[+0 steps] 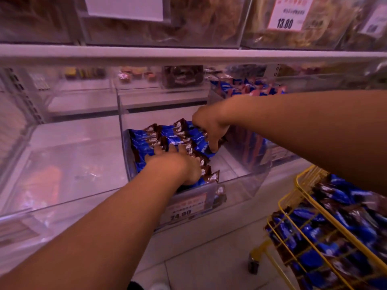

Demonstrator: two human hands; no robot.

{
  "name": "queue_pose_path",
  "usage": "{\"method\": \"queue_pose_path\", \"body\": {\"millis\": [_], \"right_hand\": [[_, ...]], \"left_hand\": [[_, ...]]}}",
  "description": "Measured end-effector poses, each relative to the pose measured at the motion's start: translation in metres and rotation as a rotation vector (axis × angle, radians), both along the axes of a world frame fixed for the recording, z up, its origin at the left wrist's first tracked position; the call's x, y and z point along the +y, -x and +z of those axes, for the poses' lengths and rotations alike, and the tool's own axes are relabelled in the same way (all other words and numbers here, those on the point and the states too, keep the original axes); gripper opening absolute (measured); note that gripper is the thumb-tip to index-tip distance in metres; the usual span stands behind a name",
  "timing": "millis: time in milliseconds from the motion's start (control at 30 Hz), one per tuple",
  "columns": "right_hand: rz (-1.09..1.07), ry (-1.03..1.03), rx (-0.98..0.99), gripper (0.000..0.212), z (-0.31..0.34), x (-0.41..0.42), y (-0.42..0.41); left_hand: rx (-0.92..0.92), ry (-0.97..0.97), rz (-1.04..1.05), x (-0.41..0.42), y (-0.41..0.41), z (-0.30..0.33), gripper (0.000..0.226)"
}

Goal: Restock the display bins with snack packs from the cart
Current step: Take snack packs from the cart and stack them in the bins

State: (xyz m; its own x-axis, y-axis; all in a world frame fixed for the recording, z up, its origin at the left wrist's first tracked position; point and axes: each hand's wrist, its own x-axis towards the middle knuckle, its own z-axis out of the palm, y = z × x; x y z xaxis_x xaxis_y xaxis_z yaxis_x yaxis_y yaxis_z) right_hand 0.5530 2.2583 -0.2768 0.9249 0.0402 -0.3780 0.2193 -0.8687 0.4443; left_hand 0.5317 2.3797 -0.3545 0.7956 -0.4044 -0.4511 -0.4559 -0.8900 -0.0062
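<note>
1. Nearest, lower right: yellow wire cart (301, 185) standing on the floor, heaped with blue-and-brown snack packs (326, 233); well apart from both hands, on the right-hand side
2. Front wall of clear display bin (240, 185) carrying a price label (184, 206) reading 74.80; one pack seen behind the label
3. Left hand (178, 164) inside the bin, palm down, fingers spread flat on the packs in the bin (150, 141); grip apart, pressing, nothing clamped
4. Right hand (209, 126) further in, fingers curled downward, pinching one pack (206, 148) at its upper end; grip clamped on that pack, which hangs just above the bin floor at the right edge of the row
5. Packs in the bin stacked along the left wall, long axes running roughly front to back, brown ends raised; right part of the bin floor bare
6. Deciding relation, as a judgement: bare gap lies directly below and to the right of the held pack; right hand nearer to it, left hand bracing the row from toppling into it
7. Judged stage: bin partly filled, cart far from emptied
8. Behind: neighbouring bin (247, 86) with similar blue packs; shelf above with a 13.80 tag (290, 13); contents there blurred
</note>
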Motion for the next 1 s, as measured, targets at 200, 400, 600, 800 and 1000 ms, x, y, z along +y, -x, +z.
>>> {"method": "queue_pose_path", "body": {"millis": [200,400,600,800,1000], "right_hand": [[0.016,0.039,0.006,0.087,-0.026,-0.021,-0.003],[0.002,0.278,0.015,0.099,-0.045,-0.027,-0.017],[0.117,0.330,-0.043,0.104,-0.029,-0.020,-0.001],[0.395,0.010,-0.566,0.056,0.039,-0.054,0.118],[-0.164,-0.419,-0.547,0.034,0.037,-0.156,0.259]], "left_hand": [[0.006,-0.059,0.012,0.002,0.002,0.002,0.064],[0.023,-0.047,0.012,0.002,0.001,0.003,0.066],[-0.050,-0.062,-0.012,0.002,0.011,0.018,0.063],[-0.570,0.486,0.064,-0.020,0.060,0.068,0.041],[-0.617,0.976,-0.390,-0.089,0.133,0.085,0.029]]}}
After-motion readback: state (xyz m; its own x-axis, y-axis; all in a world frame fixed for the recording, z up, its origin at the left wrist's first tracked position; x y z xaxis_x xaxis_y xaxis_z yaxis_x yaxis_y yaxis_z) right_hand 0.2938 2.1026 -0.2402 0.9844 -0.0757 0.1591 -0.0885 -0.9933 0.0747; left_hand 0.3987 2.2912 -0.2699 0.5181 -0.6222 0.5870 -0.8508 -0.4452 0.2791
